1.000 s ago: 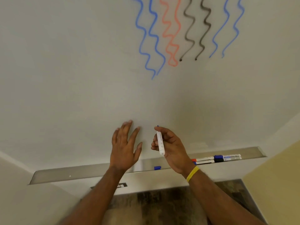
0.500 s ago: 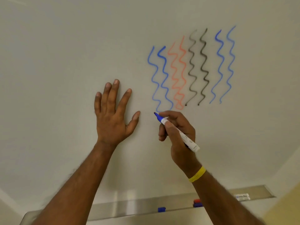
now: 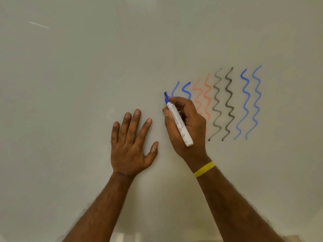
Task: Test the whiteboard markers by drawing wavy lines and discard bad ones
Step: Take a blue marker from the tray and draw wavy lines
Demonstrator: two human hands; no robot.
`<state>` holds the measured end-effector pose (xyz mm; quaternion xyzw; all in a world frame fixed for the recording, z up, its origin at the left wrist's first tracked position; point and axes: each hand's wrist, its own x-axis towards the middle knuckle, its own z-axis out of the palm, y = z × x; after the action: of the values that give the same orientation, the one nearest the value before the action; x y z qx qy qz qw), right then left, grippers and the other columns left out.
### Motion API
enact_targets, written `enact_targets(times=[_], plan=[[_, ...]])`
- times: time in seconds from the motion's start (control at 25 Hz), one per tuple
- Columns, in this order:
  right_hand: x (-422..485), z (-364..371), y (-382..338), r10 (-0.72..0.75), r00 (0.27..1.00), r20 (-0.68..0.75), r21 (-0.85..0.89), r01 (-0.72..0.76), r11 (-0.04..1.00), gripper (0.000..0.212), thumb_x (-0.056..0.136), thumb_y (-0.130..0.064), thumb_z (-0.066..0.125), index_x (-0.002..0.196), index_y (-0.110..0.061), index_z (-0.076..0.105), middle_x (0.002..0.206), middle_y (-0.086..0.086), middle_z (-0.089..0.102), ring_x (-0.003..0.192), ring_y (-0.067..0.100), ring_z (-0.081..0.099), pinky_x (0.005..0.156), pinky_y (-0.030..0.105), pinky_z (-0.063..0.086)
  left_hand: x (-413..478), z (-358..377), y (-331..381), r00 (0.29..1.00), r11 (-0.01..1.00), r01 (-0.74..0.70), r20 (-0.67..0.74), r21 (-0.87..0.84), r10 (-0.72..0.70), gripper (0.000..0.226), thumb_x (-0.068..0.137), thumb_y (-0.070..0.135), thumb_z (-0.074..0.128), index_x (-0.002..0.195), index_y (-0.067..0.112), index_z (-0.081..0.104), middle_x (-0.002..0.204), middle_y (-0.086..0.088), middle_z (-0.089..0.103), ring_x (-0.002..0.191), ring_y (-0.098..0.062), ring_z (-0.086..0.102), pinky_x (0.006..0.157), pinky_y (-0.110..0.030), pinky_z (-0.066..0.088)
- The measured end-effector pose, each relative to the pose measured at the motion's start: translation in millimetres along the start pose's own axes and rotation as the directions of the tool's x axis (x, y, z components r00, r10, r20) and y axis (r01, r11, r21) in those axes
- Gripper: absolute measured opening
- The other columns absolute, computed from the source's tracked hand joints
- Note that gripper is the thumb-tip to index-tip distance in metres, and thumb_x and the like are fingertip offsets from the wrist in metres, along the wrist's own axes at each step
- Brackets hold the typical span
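Board (image 3: 87,84): pale, glossy surface filling nearly the whole view; landmark for all entries below.
Marker (image 3: 179,121): white barrel, blue tip, uncapped; tilted, tip up and left, rear end down and right; tip at or just off the board, contact cannot be told; just left of the leftmost blue lines.
Right hand (image 3: 187,126): closed round the marker, fingers wrapped on the barrel near the tip end; lies over the lower parts of the left blue pair and the red pair on the board.
Left hand (image 3: 130,145): spread wide, fingers apart, palm toward the board, apparently flat against it; holding nothing; beside the right hand, on its left, near but apart.
Wristband (image 3: 204,169): yellow, on the right wrist, below the hand.
Left blue lines (image 3: 186,89): two wavy strokes on the board, only the tops visible above the right hand.
Red lines (image 3: 207,95): two wavy strokes, pale orange-red, thin and faint; just right of the left blue pair; lower parts partly hidden by the hand.
Black lines (image 3: 229,103): two wavy strokes, grey-black; left one fainter, right one darker; right of the red pair.
Right blue lines (image 3: 245,103): two wavy strokes, full length visible; farthest right on the board; left one bolder at its top.
Reflection (image 3: 38,24): short bright streak, upper left of the board.
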<state>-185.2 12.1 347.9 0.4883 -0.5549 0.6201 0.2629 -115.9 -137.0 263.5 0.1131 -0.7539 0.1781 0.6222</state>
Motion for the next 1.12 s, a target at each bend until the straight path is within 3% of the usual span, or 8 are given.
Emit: enact_targets(times=[0.32,0.64,0.76,0.84,0.96,1.12], plan=[[-57.0,-6.3,19.7,0.043,0.991,0.126,-0.134,-0.026,0.991,0.024,0.089,-0.031,0.064,0.113,-0.031,0.061,0.084,-0.014,0.066,0.069,0.009,0.064,0.059,0.034,0.055,-3.0,-0.6,1.3,1.000,1.000,0.012,-0.013,-0.015,-0.013,0.069,0.087,0.048,0.058,0.147,0.020,0.040,0.156,-0.009,0.031,0.148,-0.027,0.022,0.119,-0.050,0.020],[-113.4,-20.9,40.2,0.182,0.976,0.118,-0.204,-0.155,0.966,0.022,0.089,-0.039,0.059,0.111,-0.039,0.057,0.083,-0.021,0.064,0.067,0.009,0.064,0.058,0.031,0.055,-4.7,-1.2,1.5,1.000,0.999,0.019,-0.017,-0.029,-0.019,0.069,0.086,0.046,0.060,0.146,0.019,0.041,0.155,-0.010,0.034,0.148,-0.027,0.024,0.118,-0.051,0.022],[-133.7,-23.7,44.3,0.171,0.978,0.121,-0.267,-0.134,0.954,0.020,0.089,-0.039,0.058,0.109,-0.036,0.058,0.078,-0.019,0.062,0.065,0.005,0.061,0.057,0.028,0.054,-5.3,-1.5,1.1,1.000,0.999,0.019,-0.016,-0.032,-0.019,0.067,0.086,0.045,0.059,0.145,0.018,0.043,0.155,-0.010,0.033,0.148,-0.027,0.023,0.118,-0.052,0.022],[-145.3,-25.3,47.0,0.246,0.965,0.087,-0.234,-0.221,0.947,0.018,0.089,-0.040,0.057,0.107,-0.037,0.057,0.076,-0.018,0.063,0.064,0.006,0.062,0.056,0.027,0.053,-5.7,-1.4,0.8,1.000,0.999,0.018,-0.015,-0.032,-0.018,0.066,0.087,0.045,0.059,0.145,0.018,0.043,0.155,-0.010,0.033,0.148,-0.027,0.023,0.118,-0.051,0.022],[-159.1,-22.9,43.4,0.242,0.949,0.205,-0.302,-0.174,0.937,0.020,0.089,-0.042,0.056,0.108,-0.039,0.055,0.075,-0.017,0.062,0.064,0.006,0.061,0.057,0.032,0.054,-6.8,-1.3,0.0,1.000,0.999,0.022,-0.015,-0.032,-0.022,0.066,0.087,0.045,0.058,0.145,0.018,0.043,0.155,-0.009,0.033,0.149,-0.026,0.022,0.119,-0.050,0.020],[-122.3,-16.4,22.8,0.170,0.979,0.110,-0.150,-0.152,0.977,0.021,0.087,-0.031,0.065,0.108,-0.032,0.062,0.081,-0.015,0.065,0.066,0.008,0.063,0.059,0.032,0.054,-7.9,-1.7,0.3,1.000,0.999,0.024,-0.013,-0.033,-0.025,0.065,0.088,0.046,0.056,0.145,0.018,0.043,0.155,-0.009,0.032,0.149,-0.026,0.021,0.119,-0.050,0.019]])
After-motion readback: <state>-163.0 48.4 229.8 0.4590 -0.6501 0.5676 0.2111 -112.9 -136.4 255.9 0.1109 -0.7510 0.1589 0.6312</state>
